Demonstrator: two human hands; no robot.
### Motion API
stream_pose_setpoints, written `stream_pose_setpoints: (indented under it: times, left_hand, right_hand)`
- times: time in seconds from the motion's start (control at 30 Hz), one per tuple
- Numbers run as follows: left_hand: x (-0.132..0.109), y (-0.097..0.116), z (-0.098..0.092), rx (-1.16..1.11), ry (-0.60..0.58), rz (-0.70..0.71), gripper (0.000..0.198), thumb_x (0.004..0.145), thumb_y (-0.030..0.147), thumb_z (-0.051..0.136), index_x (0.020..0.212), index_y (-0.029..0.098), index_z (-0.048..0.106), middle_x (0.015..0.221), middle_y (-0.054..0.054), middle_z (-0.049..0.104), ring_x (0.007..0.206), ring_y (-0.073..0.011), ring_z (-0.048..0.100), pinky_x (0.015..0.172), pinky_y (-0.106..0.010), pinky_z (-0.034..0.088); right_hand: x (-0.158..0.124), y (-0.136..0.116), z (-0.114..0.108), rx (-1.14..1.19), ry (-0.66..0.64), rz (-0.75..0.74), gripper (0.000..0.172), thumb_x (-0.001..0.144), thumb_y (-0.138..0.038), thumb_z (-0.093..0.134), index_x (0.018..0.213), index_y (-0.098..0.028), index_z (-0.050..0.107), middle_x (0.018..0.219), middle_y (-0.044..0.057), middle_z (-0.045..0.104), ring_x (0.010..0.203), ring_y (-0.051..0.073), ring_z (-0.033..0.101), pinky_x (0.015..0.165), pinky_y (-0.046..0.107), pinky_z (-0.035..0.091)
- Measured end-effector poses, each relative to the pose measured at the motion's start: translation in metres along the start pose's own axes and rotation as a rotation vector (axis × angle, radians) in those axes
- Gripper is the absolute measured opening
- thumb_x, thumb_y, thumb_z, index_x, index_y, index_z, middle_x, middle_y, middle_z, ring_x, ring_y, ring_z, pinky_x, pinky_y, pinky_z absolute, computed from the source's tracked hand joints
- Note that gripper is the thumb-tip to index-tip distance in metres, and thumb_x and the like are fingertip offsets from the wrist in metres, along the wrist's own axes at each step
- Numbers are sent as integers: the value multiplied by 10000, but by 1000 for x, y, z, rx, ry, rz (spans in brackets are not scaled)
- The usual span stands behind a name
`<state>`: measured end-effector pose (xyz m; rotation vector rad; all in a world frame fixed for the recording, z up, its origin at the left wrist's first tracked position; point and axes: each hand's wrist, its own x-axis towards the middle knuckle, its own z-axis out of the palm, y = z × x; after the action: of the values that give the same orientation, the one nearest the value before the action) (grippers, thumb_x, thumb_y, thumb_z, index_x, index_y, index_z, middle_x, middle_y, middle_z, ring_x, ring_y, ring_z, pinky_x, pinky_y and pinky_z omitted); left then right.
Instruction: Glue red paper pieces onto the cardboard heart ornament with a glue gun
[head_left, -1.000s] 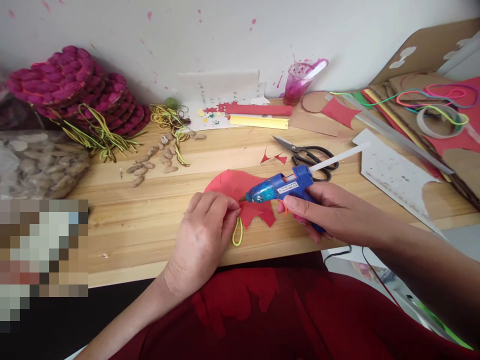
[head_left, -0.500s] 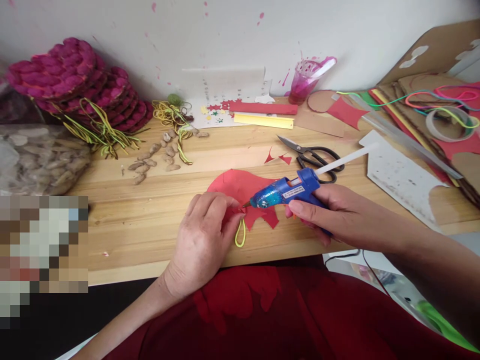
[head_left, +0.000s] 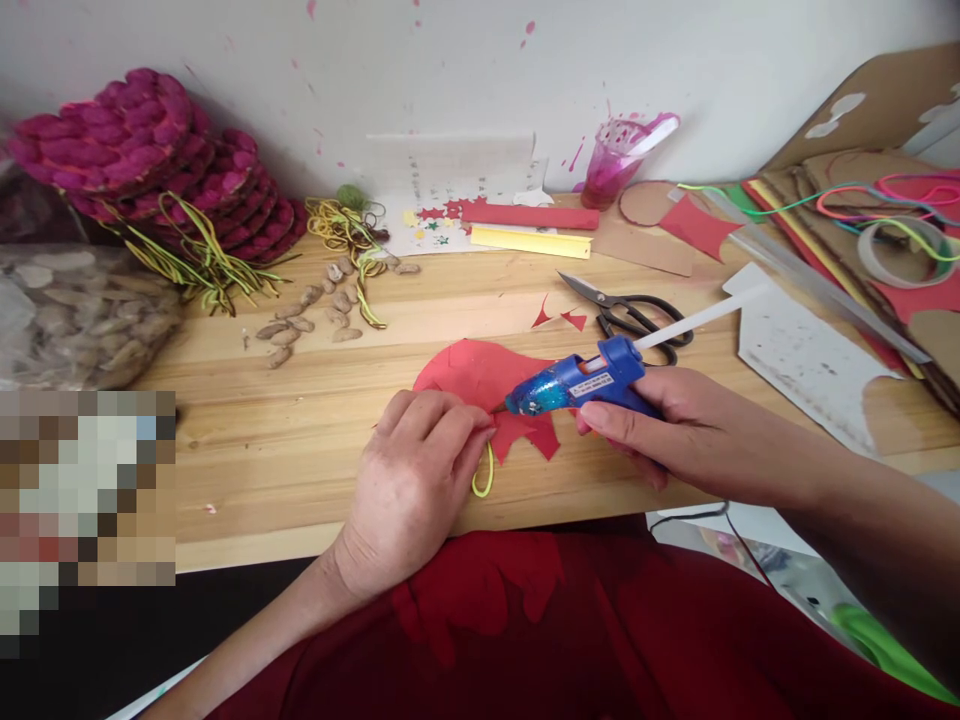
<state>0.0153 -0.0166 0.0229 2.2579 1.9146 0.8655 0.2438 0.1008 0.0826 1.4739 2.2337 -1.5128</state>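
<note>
A red paper cutout (head_left: 469,370) with a jagged lower edge lies near the table's front edge. My left hand (head_left: 416,470) rests over its left part, thumb and fingertips pinched at the paper; what exactly is between them is hidden. A yellow-green cord loop (head_left: 484,474) sticks out below those fingertips. My right hand (head_left: 660,430) grips a blue glue gun (head_left: 577,380) with a white glue stick (head_left: 690,320) in its back. The gun's nozzle points left, right beside my left fingertips over the red paper.
Black scissors (head_left: 637,315) and red scraps (head_left: 574,320) lie behind the gun. Peanuts (head_left: 300,323), a bag of them (head_left: 97,315) and magenta woven discs (head_left: 127,140) are at left. A pink-stained cup (head_left: 615,165) stands at the back; cardboard pieces (head_left: 810,370) lie at right.
My left fingertips have shifted slightly right over the cord loop, covering more of its top. The glue gun has stayed almost in place, its nozzle still beside those fingers.
</note>
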Motion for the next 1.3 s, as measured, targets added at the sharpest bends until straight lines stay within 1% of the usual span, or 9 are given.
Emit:
stream_pose_setpoints:
  times: [0.13,0.3,0.53,0.6,0.73,0.83,0.93,1.13,1.3]
  left_hand:
    - [-1,-1,1,8,11,17,94,947,148,609,973,216,668,935,-35,698,912,-206,603,835,-368,519]
    - [-2,0,0,-7,12,19,82,936,131,618,954,197,663,932,-43,690,897,-205,593,832,-365,517]
    - [-10,-1,-3,-2,21,54,87,924,133,643,957,198,690,942,-48,668,906,-197,601,820,-338,523]
    - [-13,-3,-4,-3,11,66,119,923,122,640,986,207,694,951,-44,664,909,-191,598,822,-330,526]
    - [-17,-6,-5,17,-27,114,251,916,79,625,1118,218,682,979,-46,660,955,-199,588,864,-343,531]
    - [-20,-9,-4,38,-50,156,352,901,41,614,1211,201,662,1007,-64,650,998,-216,576,895,-359,530]
    - [-22,-10,-4,54,-78,185,406,882,29,619,1262,169,648,1025,-84,644,1016,-235,567,914,-376,530]
    - [-21,-11,-6,80,-88,219,446,847,2,622,1280,108,635,1049,-106,649,1022,-258,565,929,-394,536]
    - [-20,-11,-6,90,-81,226,441,843,4,623,1274,100,633,1038,-107,648,1010,-261,568,919,-396,544]
  right_hand:
    - [0,0,-1,-60,2,-37,454,868,-630,619,658,-235,547,501,-9,573,472,161,547,450,289,377]
    - [-2,-5,-4,-190,55,-118,476,922,-633,543,660,-236,545,480,-12,518,487,154,482,493,303,330]
    - [-2,-10,-5,-232,49,-186,407,940,-580,546,748,-226,605,718,10,649,645,171,534,596,302,385]
    - [-1,-11,-4,-236,42,-184,409,940,-581,544,748,-225,610,705,11,638,632,170,522,586,305,377]
    - [-1,-13,-2,-252,61,-183,454,935,-594,539,676,-223,556,616,1,560,557,152,454,532,307,320]
    - [-1,-14,0,-247,64,-186,454,940,-585,534,666,-223,540,618,-1,556,561,150,457,532,305,316]
    - [-2,-15,1,-264,77,-185,456,941,-598,518,680,-226,553,601,-1,544,551,152,451,534,308,314]
    - [0,-15,3,-293,74,-211,461,960,-602,482,704,-226,560,606,-4,552,564,155,468,555,307,330]
    - [-1,-15,3,-300,88,-217,445,957,-573,507,688,-220,544,630,-3,570,574,151,463,560,303,330]
